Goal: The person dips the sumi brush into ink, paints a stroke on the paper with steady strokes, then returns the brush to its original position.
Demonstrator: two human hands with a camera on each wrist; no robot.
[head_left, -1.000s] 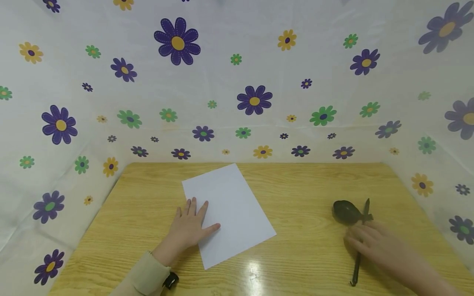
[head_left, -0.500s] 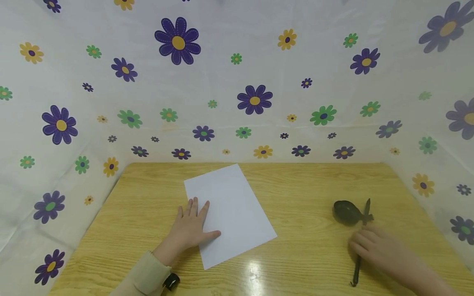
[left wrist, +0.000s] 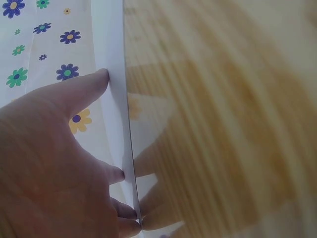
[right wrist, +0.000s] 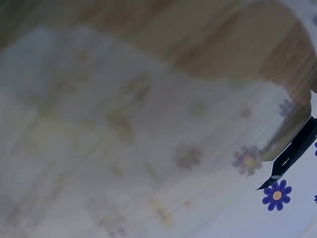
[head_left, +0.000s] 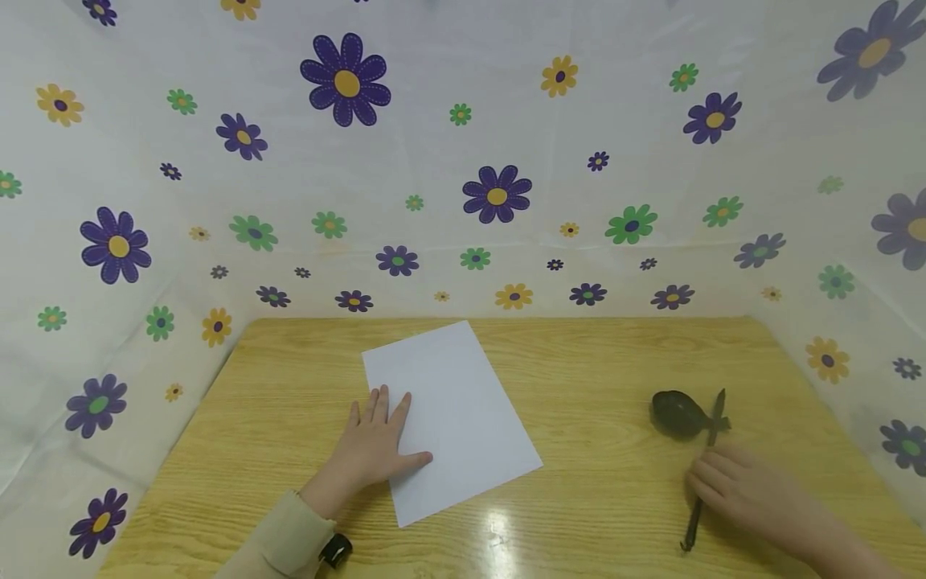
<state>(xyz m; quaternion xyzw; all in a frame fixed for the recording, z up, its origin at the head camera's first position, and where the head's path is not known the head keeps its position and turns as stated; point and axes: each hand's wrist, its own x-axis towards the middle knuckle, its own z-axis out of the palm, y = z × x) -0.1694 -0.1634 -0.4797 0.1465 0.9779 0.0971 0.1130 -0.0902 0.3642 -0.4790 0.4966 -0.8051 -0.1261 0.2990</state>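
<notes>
My left hand (head_left: pixel 369 446) lies with fingers spread on the left side of a white sheet of paper (head_left: pixel 463 418). In the left wrist view its thumb and fingertips touch the paper (left wrist: pixel 115 99), seen nearly edge-on. At the right, my right hand (head_left: pixel 745 490) has curled fingers around the middle of a slim black pointed tool (head_left: pixel 692 527); its exact kind is unclear. The right wrist view shows the sharp end of this tool (right wrist: pixel 292 153). A dark, rounded thing with a narrow neck and flared end, like a small balloon (head_left: pixel 678 414), lies beside the tool's far end.
The wooden table (head_left: pixel 593 370) has a glossy top that reflects light near the front. A white sheet printed with flowers (head_left: pixel 427 161) stands behind it and on both sides. A black band (head_left: pixel 335 551) shows at the left sleeve.
The right hand has shifted slightly right and settled with fingers curled on the black tool, whose near end has moved a little. The paper has slid slightly right under the left hand.
</notes>
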